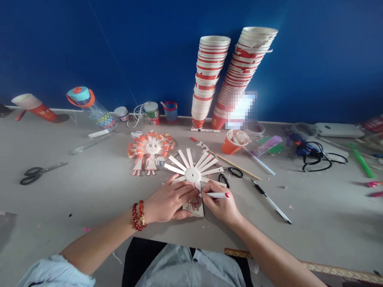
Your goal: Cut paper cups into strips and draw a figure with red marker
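My right hand (222,205) pinches a white marker pen (217,195) with a red end, its tip at a paper cutout on the table. The cutout (192,175) has a round white centre, white strips fanning out around it, and a rectangular piece (197,211) below with red outlines. My left hand (170,199) lies flat across that piece, fingers stretched, covering part of the drawing. Up and to the left lie finished-looking paper dolls (152,149) with curled orange hair and white dresses outlined in red. Black-handled scissors (235,172) lie partly behind the strips.
Two tall stacks of paper cups (209,79) lean by the blue wall. An orange cup (233,143) holds paper scraps. A ballpoint pen (271,201) lies to the right, other scissors (42,172) to the left. Behind stand a water bottle (95,109) and small containers (151,111).
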`<state>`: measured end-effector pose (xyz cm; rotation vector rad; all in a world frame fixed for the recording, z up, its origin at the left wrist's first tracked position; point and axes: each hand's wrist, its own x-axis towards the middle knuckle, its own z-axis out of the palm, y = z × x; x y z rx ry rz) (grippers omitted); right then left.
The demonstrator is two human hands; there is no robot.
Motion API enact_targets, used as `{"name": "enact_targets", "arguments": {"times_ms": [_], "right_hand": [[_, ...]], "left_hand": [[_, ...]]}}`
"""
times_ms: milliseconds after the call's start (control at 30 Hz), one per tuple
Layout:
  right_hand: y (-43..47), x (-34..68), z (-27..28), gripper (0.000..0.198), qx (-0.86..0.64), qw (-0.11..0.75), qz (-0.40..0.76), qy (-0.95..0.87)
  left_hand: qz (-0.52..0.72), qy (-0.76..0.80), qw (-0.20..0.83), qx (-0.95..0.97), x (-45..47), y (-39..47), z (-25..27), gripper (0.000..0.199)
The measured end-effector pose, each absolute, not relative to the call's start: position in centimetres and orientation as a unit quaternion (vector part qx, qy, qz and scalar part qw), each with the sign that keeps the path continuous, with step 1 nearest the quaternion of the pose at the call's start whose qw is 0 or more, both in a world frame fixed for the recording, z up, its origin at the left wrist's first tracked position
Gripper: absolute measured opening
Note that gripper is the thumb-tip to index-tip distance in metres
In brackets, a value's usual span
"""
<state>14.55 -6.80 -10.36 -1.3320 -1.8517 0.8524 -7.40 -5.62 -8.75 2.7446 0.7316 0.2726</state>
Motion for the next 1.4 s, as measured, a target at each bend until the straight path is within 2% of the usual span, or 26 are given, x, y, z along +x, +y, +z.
{"name": "enact_targets", "arguments": {"times_ms": [133, 700, 1400], "right_hand": [[-6.84, 14.56, -10.56, 0.011, -0.513, 0.348, 0.322, -0.716], [-6.90, 14.58, -10.36, 0.011, -0.511, 0.346, 0.333, -0.712], [-6.98, 14.75, -10.34, 0.010, -0.499, 0.346, 0.340, -0.718]], "left_hand": [[0.083, 0.273, 0.137, 0.949, -7.02, -5.70, -8.59, 0.047], [0.076, 0.274, 0.123, 0.951, -6.86, -5.50, -8.40, 0.051], [0.076, 0.274, 0.140, 0.948, -6.93, -5.49, -8.37, 0.046]]}}
